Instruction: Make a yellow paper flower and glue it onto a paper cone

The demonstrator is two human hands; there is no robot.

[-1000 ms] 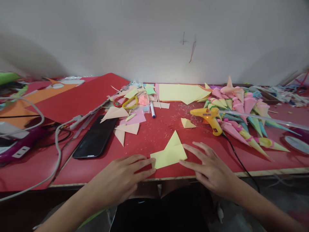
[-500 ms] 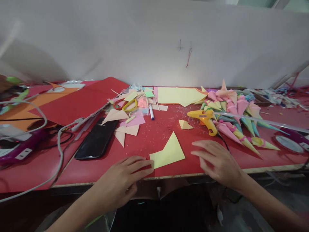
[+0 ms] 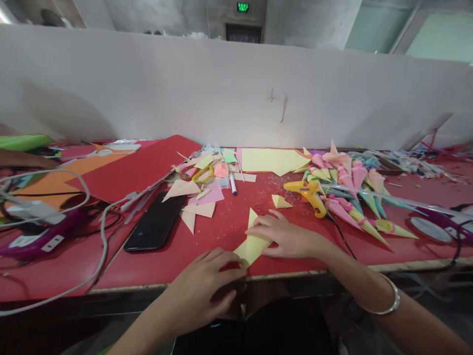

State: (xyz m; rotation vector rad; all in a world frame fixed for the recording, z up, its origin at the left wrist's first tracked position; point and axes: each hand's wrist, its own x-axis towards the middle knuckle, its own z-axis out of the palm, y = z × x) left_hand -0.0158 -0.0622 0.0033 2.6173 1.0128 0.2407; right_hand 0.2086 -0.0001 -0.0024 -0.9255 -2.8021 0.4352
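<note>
Paper [image 3: 253, 250] lies near the front of the bench [image 3: 218, 231], a corner under the left hand's [image 3: 199, 286] open fingers, likely against slipping. The right hand [image 3: 288, 238] spans it; whether it's pinching, I can't tell.

Single view: head cam, worn by the person, facing forward and down. Looks from above the near edge of the red tabletop [image 3: 210, 236]; wearer's lap [image 3: 254, 325] at bottom of frame. Left hand [image 3: 203, 283] and right hand [image 3: 286, 236] sit low centre, close in, forearms [image 3: 151, 323] cut by the lower frame. Field is wide: tabletop runs out of frame both sides. Light grey partition [image 3: 185, 93] stands beyond it, roughly square-on; over its top, view reaches a far wall [image 3: 166, 15] with green exit sign [image 3: 243, 7].
</note>
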